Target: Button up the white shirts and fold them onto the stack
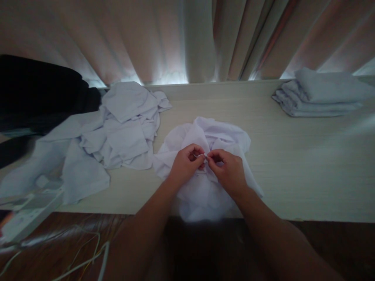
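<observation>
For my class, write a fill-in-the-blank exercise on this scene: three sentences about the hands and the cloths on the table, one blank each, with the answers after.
1. The left hand and the right hand both pinch the crumpled white ____ at the table's near edge.
2. The folded stack lies at the far ____ of the table.
3. The loose pile of cloths lies to the ____ of the hands.

Missing words: cloth; right; left
</observation>
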### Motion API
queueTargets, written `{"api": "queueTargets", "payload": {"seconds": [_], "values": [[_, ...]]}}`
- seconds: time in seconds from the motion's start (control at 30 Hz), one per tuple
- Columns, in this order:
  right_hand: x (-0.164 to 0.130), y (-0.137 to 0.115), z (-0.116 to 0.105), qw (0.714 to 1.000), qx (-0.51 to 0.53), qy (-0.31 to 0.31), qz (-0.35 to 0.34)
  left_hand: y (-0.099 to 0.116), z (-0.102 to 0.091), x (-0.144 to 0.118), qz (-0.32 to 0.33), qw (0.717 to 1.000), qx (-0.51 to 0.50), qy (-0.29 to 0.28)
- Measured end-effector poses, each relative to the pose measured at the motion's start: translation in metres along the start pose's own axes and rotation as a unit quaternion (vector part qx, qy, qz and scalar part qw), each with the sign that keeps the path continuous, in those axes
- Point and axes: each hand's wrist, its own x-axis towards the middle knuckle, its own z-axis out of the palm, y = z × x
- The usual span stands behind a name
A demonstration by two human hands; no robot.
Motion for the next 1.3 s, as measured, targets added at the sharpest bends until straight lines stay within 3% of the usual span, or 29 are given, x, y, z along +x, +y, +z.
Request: {"api": "queueTargets", "payload": {"seconds": [0.23,0.57,0.9,1.07,1.3], "values": [[0.002,0.000,-0.003,0.997,0.066,-0.008,0.030,0.001,-0.011,0.002,0.016,0.998,0.040,-0.034],[0.008,0.016,0.002,0.962,0.247,-0.034,0.114,0.006,-0.011,0.001,0.005,0.997,0.068,-0.039],[0.007,0.016,0.001,0.973,0.195,-0.049,0.115,-0.004,-0.008,0.001,0.031,0.989,0.139,-0.036],[0.008,0.013,0.000,0.958,0.253,-0.048,0.123,-0.005,-0.007,0.001,0.028,0.990,0.134,-0.031],[0.007,0.012,-0.005,0.975,0.195,-0.027,0.103,-0.002,-0.006,0.001,0.014,0.993,0.118,-0.024]]}}
